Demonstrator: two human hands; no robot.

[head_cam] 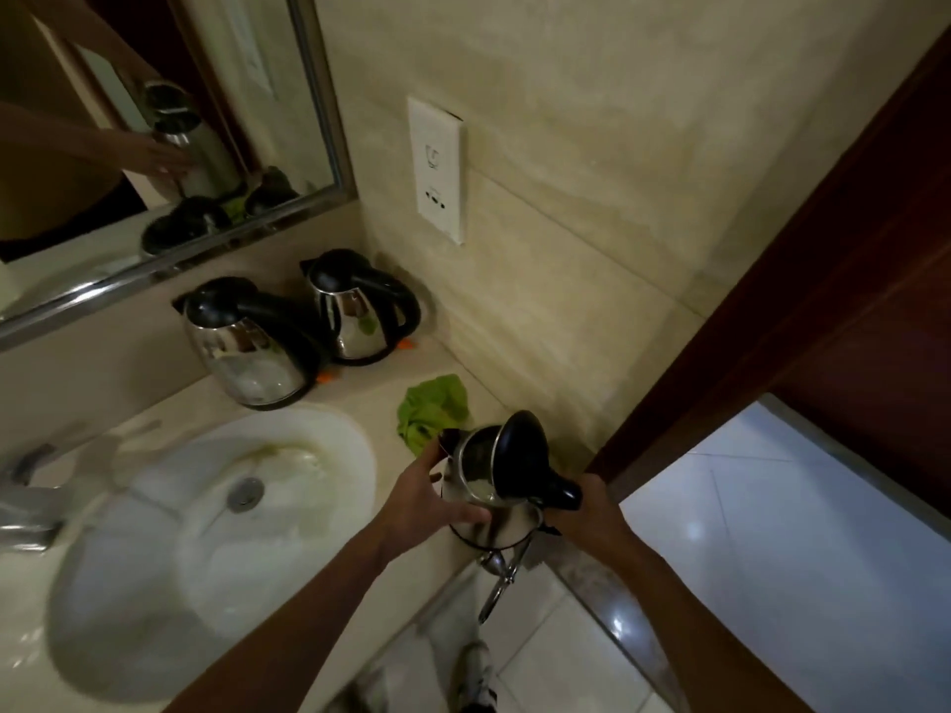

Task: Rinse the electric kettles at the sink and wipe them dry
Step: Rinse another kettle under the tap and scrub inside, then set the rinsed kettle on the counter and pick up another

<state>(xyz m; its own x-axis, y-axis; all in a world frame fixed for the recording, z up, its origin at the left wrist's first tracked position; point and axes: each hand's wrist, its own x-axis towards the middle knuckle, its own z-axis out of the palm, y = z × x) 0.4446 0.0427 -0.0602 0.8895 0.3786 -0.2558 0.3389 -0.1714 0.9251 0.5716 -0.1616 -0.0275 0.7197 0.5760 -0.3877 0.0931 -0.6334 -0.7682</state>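
Head view: both hands (427, 501) (592, 506) grip open-lidded kettle (494, 486); green cloth (432, 409) just behind.

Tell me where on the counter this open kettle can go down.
Bare counter lies between the sink rim, the green cloth and the nearer closed kettle. The back corner is crowded: the farther kettle stands close beside the nearer one. The open kettle is held by left hand and right hand near the counter's end.
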